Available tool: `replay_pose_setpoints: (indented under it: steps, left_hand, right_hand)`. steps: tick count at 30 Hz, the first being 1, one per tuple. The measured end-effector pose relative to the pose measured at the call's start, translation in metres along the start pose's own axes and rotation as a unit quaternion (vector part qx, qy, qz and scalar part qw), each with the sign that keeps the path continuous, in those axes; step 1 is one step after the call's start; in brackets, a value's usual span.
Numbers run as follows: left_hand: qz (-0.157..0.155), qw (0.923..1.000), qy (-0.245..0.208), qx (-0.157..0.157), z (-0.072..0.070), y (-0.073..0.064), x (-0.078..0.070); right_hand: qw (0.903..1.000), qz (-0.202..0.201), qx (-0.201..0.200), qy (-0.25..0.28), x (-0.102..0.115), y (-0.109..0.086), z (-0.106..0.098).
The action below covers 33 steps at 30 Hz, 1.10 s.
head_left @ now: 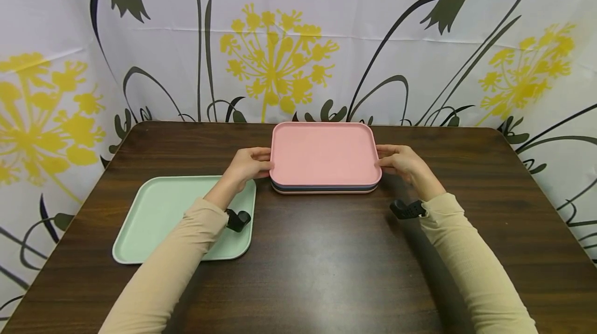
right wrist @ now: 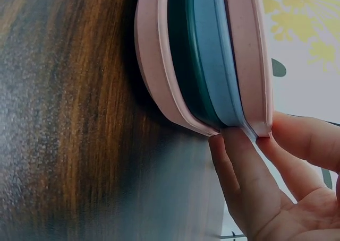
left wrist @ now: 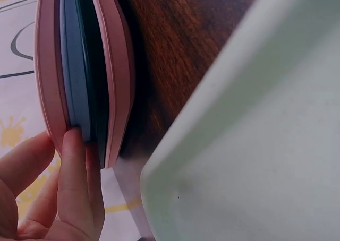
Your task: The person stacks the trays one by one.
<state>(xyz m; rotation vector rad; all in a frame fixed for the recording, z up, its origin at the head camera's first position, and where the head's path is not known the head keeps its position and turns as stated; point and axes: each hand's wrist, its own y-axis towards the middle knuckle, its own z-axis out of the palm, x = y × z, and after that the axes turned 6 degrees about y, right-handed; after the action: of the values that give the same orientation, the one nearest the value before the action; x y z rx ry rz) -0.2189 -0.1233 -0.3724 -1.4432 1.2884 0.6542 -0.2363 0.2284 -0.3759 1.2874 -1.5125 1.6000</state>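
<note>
At the frame's upper centre, the left hand (head_left: 249, 164) and right hand (head_left: 402, 162) pinch opposite ends of the pink tray (head_left: 324, 153), topmost of a stack (head_left: 325, 189) on the desk (head_left: 326, 272). This seems the gripping step, likely calling next for a level lift clear of the blue tray (right wrist: 212, 55) beneath. No brand, label or writing is legible.

Between the tray stack (head_left: 325, 155) and me, the middle of the desk (head_left: 322, 261) lies free to cross, and bare wood runs toward the right edge, beneath my right forearm (head_left: 471, 251). Toward the left edge the green tray (head_left: 165, 212) blocks, my left forearm (head_left: 177, 261) over it; a narrow gap parts it from the stack. My left fingers (left wrist: 73, 182) and right fingers (right wrist: 249, 172) occupy the stack's short ends. A curtain (head_left: 298, 64) bars the back edge.
</note>
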Motion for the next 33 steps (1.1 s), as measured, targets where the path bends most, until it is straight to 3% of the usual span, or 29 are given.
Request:
replay_pose_setpoints:
  steps: [25, 33]
  left_hand:
    - [0.014, 0.9998, 0.005, -0.010, 0.0006, -0.0024, -0.0003]
    - [0.012, 0.9998, 0.008, -0.013, -0.0065, -0.0062, -0.0057]
  right_hand:
    - [1.0000, 0.006, 0.000, 0.005, 0.0001, -0.0008, 0.0025]
    - [1.0000, 0.005, 0.000, 0.007, 0.0000, -0.0007, 0.0012]
